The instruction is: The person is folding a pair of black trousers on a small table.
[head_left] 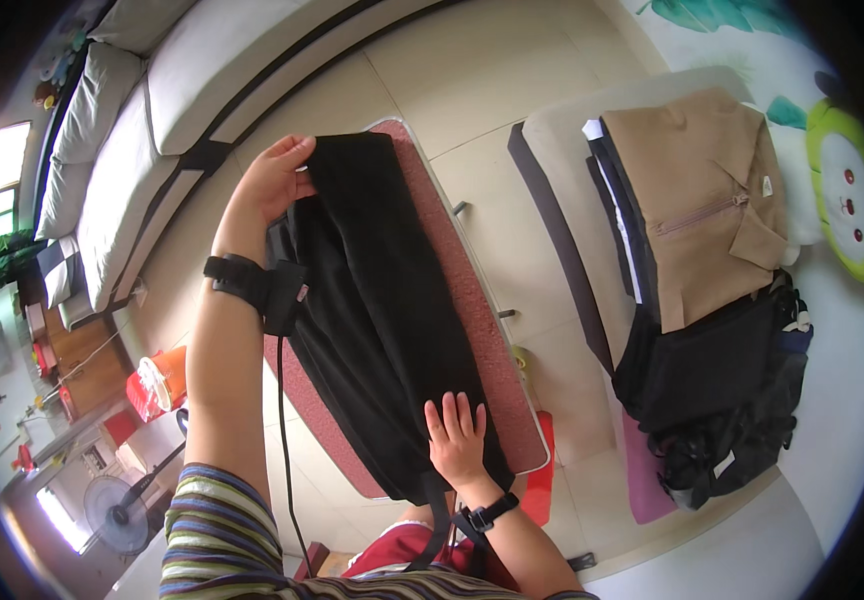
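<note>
A black cloth garment (402,285) is spread lengthwise on a small table with a reddish speckled top (510,405). At the garment's far edge, my left hand (289,169) grips a corner of the fabric between thumb and fingers. My right hand (458,439) lies flat on the near part of the cloth, palm down, fingers apart. A black strap or band (435,517) hangs from the garment's near end towards my lap. Both wrists wear black straps, and the left one carries a black box with a cable.
On a light seat at the right lie a folded tan zip-collar shirt (694,195) on other folded clothes, dark clothing (732,405) and a green-rimmed plush toy (848,191). A pale sofa (199,75) stands at upper left, a fan (116,510) at lower left. Something red (540,480) is beside the table.
</note>
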The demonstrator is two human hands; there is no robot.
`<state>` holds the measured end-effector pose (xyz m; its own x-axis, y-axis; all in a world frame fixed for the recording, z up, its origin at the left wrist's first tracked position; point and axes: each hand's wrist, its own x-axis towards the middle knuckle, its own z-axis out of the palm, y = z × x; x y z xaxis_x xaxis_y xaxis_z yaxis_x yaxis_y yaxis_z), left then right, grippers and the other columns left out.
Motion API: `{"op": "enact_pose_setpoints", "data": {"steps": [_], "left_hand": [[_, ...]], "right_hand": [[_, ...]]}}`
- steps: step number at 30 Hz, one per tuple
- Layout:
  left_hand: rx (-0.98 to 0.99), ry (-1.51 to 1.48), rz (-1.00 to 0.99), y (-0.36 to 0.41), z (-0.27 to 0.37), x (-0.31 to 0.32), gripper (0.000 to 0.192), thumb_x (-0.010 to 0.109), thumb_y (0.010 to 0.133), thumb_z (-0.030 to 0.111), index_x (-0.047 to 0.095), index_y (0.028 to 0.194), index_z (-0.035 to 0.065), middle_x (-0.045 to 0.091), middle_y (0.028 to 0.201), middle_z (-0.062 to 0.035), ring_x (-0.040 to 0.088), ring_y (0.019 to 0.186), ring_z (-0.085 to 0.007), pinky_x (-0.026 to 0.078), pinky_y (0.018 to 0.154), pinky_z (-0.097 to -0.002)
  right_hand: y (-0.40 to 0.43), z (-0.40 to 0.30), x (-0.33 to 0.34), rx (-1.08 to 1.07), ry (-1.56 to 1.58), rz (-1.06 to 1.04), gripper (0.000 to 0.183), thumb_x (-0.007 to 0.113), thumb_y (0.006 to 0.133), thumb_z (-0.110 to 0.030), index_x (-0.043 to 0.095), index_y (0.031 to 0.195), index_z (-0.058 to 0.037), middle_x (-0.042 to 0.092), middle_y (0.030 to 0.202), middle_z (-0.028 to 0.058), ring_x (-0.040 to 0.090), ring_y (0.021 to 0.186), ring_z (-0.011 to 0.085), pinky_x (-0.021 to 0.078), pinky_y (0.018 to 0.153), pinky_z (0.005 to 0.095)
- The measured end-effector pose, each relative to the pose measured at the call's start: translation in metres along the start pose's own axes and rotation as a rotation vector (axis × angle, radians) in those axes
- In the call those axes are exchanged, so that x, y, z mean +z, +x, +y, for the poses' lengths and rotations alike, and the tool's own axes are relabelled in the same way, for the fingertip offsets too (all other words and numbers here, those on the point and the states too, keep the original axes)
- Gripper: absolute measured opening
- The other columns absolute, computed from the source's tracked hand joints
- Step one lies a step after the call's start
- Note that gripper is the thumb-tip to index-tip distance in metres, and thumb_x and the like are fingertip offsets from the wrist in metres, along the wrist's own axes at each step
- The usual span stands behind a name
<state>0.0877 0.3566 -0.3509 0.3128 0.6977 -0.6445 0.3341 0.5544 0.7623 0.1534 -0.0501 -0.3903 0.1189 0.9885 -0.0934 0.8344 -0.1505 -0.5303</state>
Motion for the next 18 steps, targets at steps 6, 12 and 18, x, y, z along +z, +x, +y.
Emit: {"op": "enact_pose_setpoints", "data": {"steps": [6, 12, 18], "left_hand": [[-0.064, -0.416, 0.101, 0.013, -0.063, -0.035, 0.013, 0.041, 0.086, 0.018, 0.050, 0.091, 0.0087, 0.056, 0.085, -0.0005, 0.055, 0.073, -0.0130, 0.044, 0.059, -0.0294], [0.051, -0.404, 0.084, 0.004, -0.068, -0.011, 0.023, 0.046, 0.084, 0.013, 0.048, 0.105, 0.0051, 0.054, 0.090, -0.0046, 0.053, 0.081, -0.0145, 0.043, 0.066, -0.0278], [0.163, -0.236, 0.160, 0.030, -0.085, -0.027, 0.023, 0.049, 0.081, 0.005, 0.049, 0.104, 0.0016, 0.053, 0.088, -0.0089, 0.052, 0.080, -0.0141, 0.042, 0.065, -0.0219]], "right_hand": [[-0.006, -0.006, 0.009, -0.041, 0.039, -0.072, 0.058, 0.053, 0.069, -0.013, 0.035, 0.124, -0.0138, 0.032, 0.128, 0.0061, 0.030, 0.117, 0.0294, 0.0217, 0.092, 0.0515], [0.001, 0.000, 0.010, -0.018, 0.063, -0.193, 0.063, 0.057, 0.067, -0.017, 0.033, 0.125, -0.0151, 0.029, 0.130, 0.0046, 0.029, 0.118, 0.0269, 0.0268, 0.089, 0.0515], [0.004, 0.002, 0.012, 0.019, 0.102, -0.240, 0.069, 0.061, 0.064, -0.018, 0.031, 0.126, -0.0153, 0.027, 0.131, 0.0063, 0.027, 0.119, 0.0273, 0.0257, 0.091, 0.0513]]}}
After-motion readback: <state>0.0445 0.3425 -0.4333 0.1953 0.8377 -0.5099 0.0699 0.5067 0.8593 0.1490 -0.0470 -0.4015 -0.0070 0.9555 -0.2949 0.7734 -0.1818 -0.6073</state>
